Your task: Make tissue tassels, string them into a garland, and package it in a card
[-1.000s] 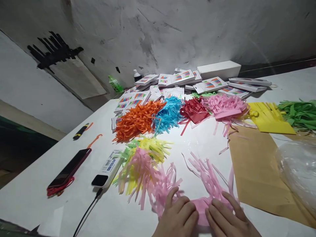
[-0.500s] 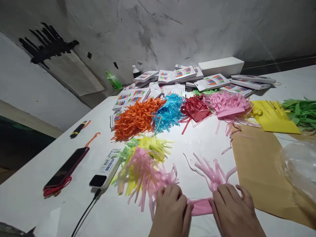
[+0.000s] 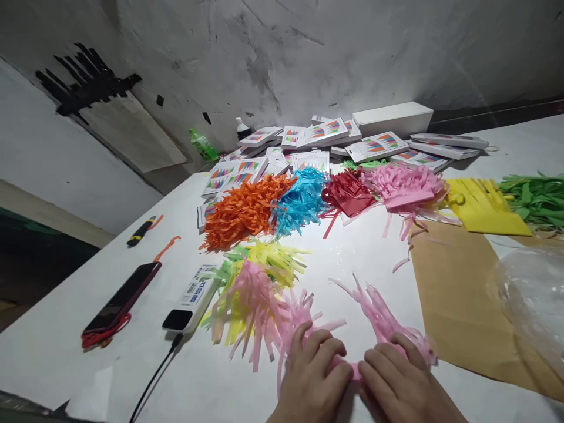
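Note:
My left hand [image 3: 315, 373] and my right hand [image 3: 396, 373] are close together at the bottom of the view, both closed on a pink tissue fringe [image 3: 379, 311]. Its rolled middle band shows as a small strip between them, and its cut strips fan out beyond the hands on either side. Just left of my left hand lies a loose pile of pink, yellow and green tassels [image 3: 251, 288], touching the held fringe's left strips.
Orange [image 3: 242, 211], blue [image 3: 302, 202], red [image 3: 350, 194], pink [image 3: 408, 185], yellow [image 3: 484, 205] and green fringes lie in a row, with printed boxes [image 3: 321, 134] behind. Left are a phone [image 3: 121, 296] and a cabled power bank [image 3: 191, 299]. Brown paper [image 3: 458, 294] and clear plastic [image 3: 533, 299] lie right.
My hands have come closer together, so less of the pink band shows between them. The strips at the right now lean further right, past my right hand.

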Demonstrator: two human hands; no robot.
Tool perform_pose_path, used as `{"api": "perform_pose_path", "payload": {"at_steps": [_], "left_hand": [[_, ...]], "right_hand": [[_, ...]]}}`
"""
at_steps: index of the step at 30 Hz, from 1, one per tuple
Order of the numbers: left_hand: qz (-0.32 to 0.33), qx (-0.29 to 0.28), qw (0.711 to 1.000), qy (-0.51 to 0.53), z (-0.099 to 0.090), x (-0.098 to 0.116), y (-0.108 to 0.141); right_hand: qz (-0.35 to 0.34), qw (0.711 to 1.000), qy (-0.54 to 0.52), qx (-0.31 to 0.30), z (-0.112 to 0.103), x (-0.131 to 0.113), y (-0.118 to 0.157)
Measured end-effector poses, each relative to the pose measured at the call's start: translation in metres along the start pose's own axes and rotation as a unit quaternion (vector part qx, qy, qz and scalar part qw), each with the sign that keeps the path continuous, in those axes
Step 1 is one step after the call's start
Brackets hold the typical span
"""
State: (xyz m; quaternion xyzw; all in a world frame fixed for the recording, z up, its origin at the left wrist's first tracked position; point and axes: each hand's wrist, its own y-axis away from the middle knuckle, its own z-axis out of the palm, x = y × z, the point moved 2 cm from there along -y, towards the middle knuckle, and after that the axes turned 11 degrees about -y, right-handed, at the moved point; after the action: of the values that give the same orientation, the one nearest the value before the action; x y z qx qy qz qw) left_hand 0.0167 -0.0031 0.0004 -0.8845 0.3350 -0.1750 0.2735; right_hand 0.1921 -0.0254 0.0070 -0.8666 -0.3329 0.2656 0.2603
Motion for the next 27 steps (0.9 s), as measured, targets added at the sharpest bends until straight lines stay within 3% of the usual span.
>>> {"api": "perform_pose_path", "payload": {"at_steps": [3, 10, 14, 20, 23, 27], "left_hand": [[-0.003, -0.032, 0.999, 0.007, -0.003, 0.000, -0.001], [0.020, -0.100, 0.994, 0.036, -0.012, -0.005, 0.004], [-0.013, -0.103, 0.994, 0.031, -0.011, -0.004, 0.003], [-0.086, -0.190, 0.978, -0.009, -0.008, -0.002, -0.003], [-0.091, -0.158, 0.983, 0.006, -0.005, -0.004, -0.001], [-0.005, -0.122, 0.992, 0.030, -0.004, -0.004, -0.002]], "right_hand": [[-0.035, 0.999, 0.039, 0.000, 0.000, 0.000, 0.001], [-0.024, 0.999, 0.021, -0.008, -0.010, 0.010, 0.031], [0.062, 0.997, -0.036, 0.034, -0.007, 0.008, 0.033], [0.157, 0.986, -0.006, 0.058, -0.004, 0.004, 0.026], [0.132, 0.989, 0.023, 0.055, -0.005, 0.002, 0.026], [0.041, 0.999, 0.024, 0.021, -0.001, -0.002, 0.024]]}}
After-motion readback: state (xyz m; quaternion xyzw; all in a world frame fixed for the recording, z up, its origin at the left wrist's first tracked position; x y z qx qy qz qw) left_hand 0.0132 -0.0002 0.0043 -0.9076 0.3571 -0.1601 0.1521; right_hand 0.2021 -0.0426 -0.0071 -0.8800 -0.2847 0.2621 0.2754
